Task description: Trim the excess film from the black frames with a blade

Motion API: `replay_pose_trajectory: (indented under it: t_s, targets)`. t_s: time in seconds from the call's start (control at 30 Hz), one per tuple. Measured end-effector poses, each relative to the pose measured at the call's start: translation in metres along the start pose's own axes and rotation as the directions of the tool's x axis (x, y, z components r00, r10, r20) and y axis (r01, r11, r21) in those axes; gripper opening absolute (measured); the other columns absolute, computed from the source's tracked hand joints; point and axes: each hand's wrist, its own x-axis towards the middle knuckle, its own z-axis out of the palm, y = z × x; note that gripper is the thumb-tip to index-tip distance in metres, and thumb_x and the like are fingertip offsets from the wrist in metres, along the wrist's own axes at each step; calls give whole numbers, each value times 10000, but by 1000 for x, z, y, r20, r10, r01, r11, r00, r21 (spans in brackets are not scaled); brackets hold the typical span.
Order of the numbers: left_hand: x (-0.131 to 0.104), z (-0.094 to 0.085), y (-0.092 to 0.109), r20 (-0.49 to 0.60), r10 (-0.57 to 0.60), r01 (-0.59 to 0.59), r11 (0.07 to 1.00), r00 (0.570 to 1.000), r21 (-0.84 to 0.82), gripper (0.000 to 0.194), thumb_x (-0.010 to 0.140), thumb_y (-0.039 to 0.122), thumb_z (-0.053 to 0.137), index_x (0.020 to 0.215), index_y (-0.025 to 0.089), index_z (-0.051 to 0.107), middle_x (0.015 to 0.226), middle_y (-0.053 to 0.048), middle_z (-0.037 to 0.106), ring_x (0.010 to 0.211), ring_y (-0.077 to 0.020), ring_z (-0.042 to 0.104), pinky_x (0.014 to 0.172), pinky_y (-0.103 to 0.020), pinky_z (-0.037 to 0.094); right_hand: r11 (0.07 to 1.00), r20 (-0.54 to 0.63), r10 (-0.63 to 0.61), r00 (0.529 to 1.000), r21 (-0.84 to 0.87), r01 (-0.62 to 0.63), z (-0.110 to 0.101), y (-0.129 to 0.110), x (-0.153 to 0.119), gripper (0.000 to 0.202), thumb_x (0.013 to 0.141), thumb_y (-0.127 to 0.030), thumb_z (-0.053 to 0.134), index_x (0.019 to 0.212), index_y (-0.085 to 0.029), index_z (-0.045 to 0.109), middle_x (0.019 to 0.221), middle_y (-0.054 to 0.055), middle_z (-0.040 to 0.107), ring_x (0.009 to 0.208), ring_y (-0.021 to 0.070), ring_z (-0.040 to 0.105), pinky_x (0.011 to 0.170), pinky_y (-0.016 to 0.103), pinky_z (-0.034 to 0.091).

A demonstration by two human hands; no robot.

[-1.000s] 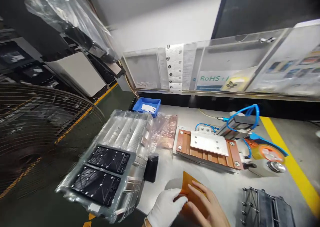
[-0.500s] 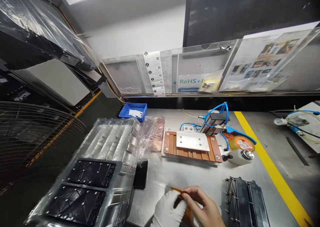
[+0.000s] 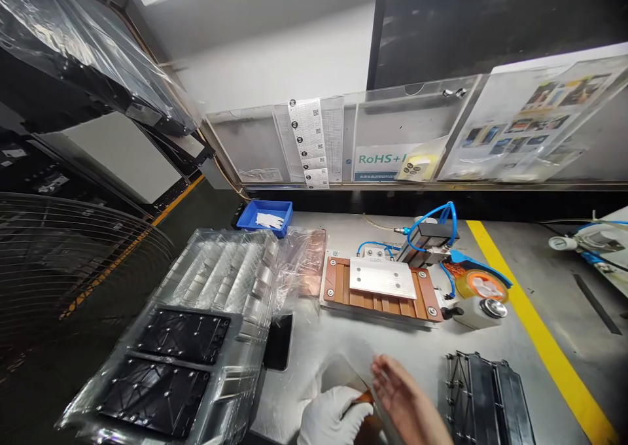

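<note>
My left hand (image 3: 333, 415), in a white glove, is closed on a thin orange-brown film (image 3: 364, 398) near the bottom of the view. Only a small strip of the film shows; the glove hides most of it. Just to the right, my bare right hand (image 3: 405, 399) has its fingers stretched out, slightly blurred, beside the film. Its thumb is hidden, and I see nothing held in it. Below the phone's level, both hands hover over the metal table (image 3: 314, 334).
Left lies a black phone (image 3: 279, 341) beside clear trays (image 3: 230, 353) holding black plastic parts (image 3: 184, 335). Ahead stands a brown fixture (image 3: 338, 281) with a metal plate (image 3: 383, 277). More black parts (image 3: 490, 399), a tape roll (image 3: 483, 284) and a bottle (image 3: 473, 314) are right; a blue bin (image 3: 250, 219) is behind.
My right fingers, earlier pinched at the film's upper edge, have come off it and straightened. My left hand has lowered slightly with the film. The view has shifted a little.
</note>
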Motion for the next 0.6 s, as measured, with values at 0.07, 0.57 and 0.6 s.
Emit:
replay_pose_trajectory:
  t_s: [0.07,0.57,0.6]
  targets:
    - [-4,0,-8,4,-91,91,996,996,5,205,815,343,633,949,268,769,864,-22,779,826,-214,714,793,-287,551,999,-83,44,996,27,-42,-21,-2,8,632,878,-743,373,911,-250,768,1036,112,782,1033,315,718,893,420,592]
    - [8,19,-16,-73,33,-54,952,997,-300,395,843,586,591,1011,279,773,1019,-58,778,942,-229,720,881,-292,563,967,127,-66,990,-238,95,10,-43,-27,397,787,-599,678,976,-269,792,1016,49,792,967,254,730,862,270,566]
    - [9,20,-17,-79,23,-46,952,997,-302,416,838,598,588,1004,266,775,1010,-67,778,933,-234,721,871,-296,566,965,130,-82,988,-236,111,10,-44,-27,385,789,-595,680,970,-276,794,1005,46,795,960,254,733,855,268,566]
